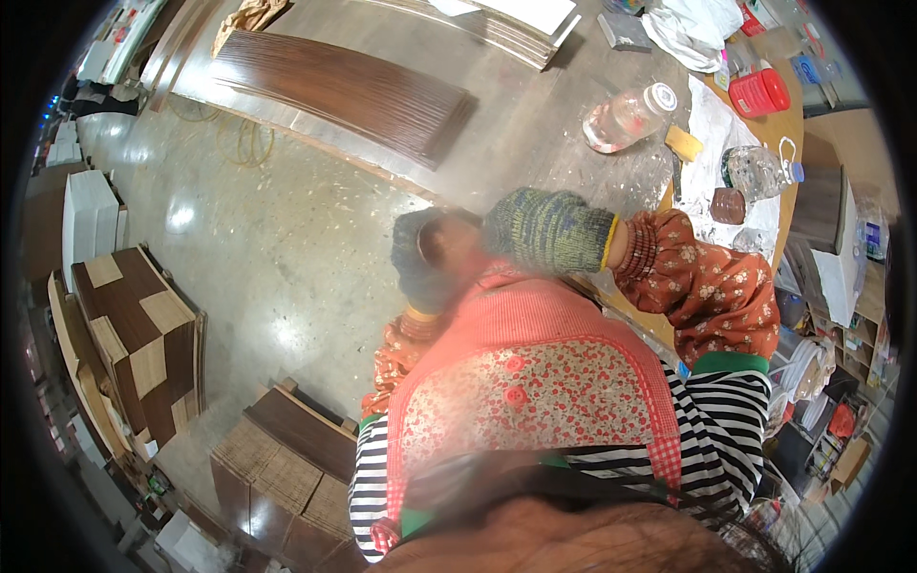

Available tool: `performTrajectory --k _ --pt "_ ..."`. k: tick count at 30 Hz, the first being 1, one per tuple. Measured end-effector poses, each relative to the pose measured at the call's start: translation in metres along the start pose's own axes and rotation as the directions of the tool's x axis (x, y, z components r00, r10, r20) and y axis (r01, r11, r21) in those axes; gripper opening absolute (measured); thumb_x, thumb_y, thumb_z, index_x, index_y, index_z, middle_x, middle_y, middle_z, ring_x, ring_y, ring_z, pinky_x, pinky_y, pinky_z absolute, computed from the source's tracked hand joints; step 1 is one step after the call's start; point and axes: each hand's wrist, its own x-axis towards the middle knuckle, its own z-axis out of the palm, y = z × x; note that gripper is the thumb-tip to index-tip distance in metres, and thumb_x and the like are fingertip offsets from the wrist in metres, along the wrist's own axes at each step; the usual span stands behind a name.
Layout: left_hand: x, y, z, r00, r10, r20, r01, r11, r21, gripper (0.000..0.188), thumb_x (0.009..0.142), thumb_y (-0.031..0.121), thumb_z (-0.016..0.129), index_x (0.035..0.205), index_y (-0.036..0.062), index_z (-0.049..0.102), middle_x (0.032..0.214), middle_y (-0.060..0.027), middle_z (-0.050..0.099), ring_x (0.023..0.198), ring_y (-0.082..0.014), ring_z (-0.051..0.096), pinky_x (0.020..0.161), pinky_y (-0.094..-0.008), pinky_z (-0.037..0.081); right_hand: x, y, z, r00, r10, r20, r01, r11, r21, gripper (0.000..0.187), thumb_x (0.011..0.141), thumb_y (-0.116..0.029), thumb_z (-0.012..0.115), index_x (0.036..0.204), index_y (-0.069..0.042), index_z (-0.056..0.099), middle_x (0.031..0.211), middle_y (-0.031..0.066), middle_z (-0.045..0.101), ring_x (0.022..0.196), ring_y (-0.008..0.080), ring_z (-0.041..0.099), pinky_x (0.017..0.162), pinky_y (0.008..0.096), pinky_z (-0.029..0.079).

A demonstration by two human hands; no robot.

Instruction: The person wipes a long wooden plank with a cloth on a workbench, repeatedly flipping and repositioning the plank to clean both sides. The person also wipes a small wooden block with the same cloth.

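Observation:
My left hand (416, 263), in a dark knit glove, is curled in front of my chest beside a small brown thing (441, 244), too blurred to name. Close on its right is my right hand (549, 229) in a grey-green knit glove, back turned up and fingers folded under. What the right fingers hold, if anything, is hidden. Beyond both hands, a stack of dark brown wood-grain boards (339, 91) lies on the worktable (544, 115). To the right of the stack stands a clear jar (630, 118) with a white lid.
A yellow sponge-like block (684, 144), a clear bottle (759, 173) and a red jar (759, 93) are at the table's right. White panels (506, 24) lie at the far side. Stacked brown boards (143, 334) and more board stacks (287, 458) stand on the floor at left.

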Motion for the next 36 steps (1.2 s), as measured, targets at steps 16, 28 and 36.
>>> performTrajectory --k 16,28,36 --pt "-0.047 -0.019 0.022 1.000 0.006 0.029 -0.011 0.986 0.166 0.050 0.070 0.021 0.078 0.113 0.0013 0.058 0.115 -0.0119 0.056 0.107 -0.0274 0.054 0.097 -0.0368 0.041 -0.035 -0.023 0.003 0.990 0.141 0.019 -0.139 0.986 -0.087 0.022 0.082 -0.024 0.053 0.090 -0.006 0.063 0.070 0.0087 0.062 0.061 0.0267 0.061 0.055 0.0423 0.046" --pt "-0.037 0.041 0.024 0.969 -0.190 0.157 0.201 0.978 -0.056 0.060 0.078 0.016 0.074 0.128 0.0022 0.044 0.121 -0.0125 0.056 0.109 -0.0234 0.057 0.093 -0.0341 0.047 -0.034 -0.034 0.012 0.948 0.248 0.198 -0.208 0.957 -0.201 0.038 0.079 -0.042 0.062 0.090 -0.007 0.065 0.066 0.0110 0.065 0.063 0.0289 0.066 0.049 0.0498 0.047" --pt "-0.019 0.049 0.015 0.928 -0.008 0.371 -0.109 0.950 0.291 0.047 0.070 0.017 0.079 0.108 0.0037 0.055 0.100 -0.0074 0.059 0.090 -0.0211 0.058 0.079 -0.0331 0.046 -0.024 -0.046 0.047 0.862 0.504 0.046 -0.485 0.849 -0.211 0.040 0.080 -0.046 0.060 0.075 -0.007 0.066 0.068 0.0126 0.065 0.067 0.0290 0.067 0.057 0.0472 0.051"
